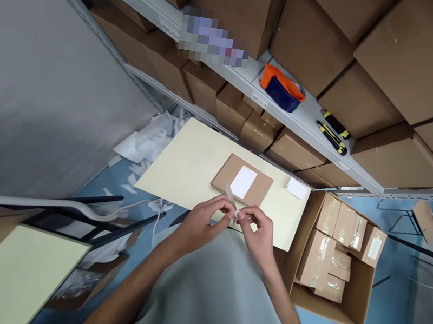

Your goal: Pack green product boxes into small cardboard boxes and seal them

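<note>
Both hands meet above the near side of a pale yellow table (pixel 183 162). Between them is a thin, pale paper slip (pixel 230 192), tilted and seen nearly edge-on; it looks like a label. My left hand (pixel 209 218) pinches it between thumb and fingertips. From the other side, the thumb and fingers of my right hand (pixel 258 231) pinch the same slip. Just beyond lies a flat brown cardboard box (pixel 222 176) with a white label (pixel 243 181) on its top. Farther right on the table rests a small white stack of labels (pixel 296 188).
An open carton (pixel 352 315) with several taped boxes (pixel 316 257) stands right of the table. Shelving (pixel 249 82) behind carries cartons, an orange and blue tape dispenser (pixel 281 88) and box cutters (pixel 332 138). Paper scraps (pixel 147 143) litter the floor at left, near another table (pixel 22 273).
</note>
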Available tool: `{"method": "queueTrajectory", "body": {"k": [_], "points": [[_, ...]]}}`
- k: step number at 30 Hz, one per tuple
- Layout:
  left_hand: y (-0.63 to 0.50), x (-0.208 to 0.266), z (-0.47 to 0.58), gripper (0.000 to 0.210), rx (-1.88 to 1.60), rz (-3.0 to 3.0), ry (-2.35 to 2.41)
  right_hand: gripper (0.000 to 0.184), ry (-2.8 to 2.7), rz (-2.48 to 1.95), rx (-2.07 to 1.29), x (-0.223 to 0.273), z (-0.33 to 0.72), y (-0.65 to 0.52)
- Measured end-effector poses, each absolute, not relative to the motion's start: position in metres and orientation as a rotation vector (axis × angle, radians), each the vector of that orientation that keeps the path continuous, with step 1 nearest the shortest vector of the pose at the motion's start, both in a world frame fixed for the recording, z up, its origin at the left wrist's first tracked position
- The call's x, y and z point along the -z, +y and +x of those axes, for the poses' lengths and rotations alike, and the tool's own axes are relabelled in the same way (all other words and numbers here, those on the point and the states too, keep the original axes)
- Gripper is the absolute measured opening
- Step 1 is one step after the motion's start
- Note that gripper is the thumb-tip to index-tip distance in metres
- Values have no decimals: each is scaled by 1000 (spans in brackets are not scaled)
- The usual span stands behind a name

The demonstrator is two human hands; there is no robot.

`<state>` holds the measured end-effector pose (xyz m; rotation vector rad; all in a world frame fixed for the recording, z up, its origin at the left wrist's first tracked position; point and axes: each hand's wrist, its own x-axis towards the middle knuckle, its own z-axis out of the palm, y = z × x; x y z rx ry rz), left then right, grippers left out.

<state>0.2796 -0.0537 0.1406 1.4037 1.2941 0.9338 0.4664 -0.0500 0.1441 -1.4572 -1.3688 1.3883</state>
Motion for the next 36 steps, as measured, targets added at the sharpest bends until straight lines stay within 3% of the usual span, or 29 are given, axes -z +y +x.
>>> {"method": "queueTrajectory", "body": {"k": [6,14,20,30,36], "points": [[-44,-121,219,17,-1000,1221,1377,38,-1276,-1536,-1363,-147,416,-40],[-25,-62,130,22,-1152,906,1568,41,-1336,-1649,-1215,-148,356,-30],[0,-25,64,13,-1174,602,1736,42,-1379,-1732,-1174,-143,325,-33],[75,-30,-50,8,-1460,23,1827,46,-1328,-1733,-1092,-143,297,-21],[131,-28,-96,26,-1672,396,2037,49,-1281,-1740,-1070,-143,301,-15]]}}
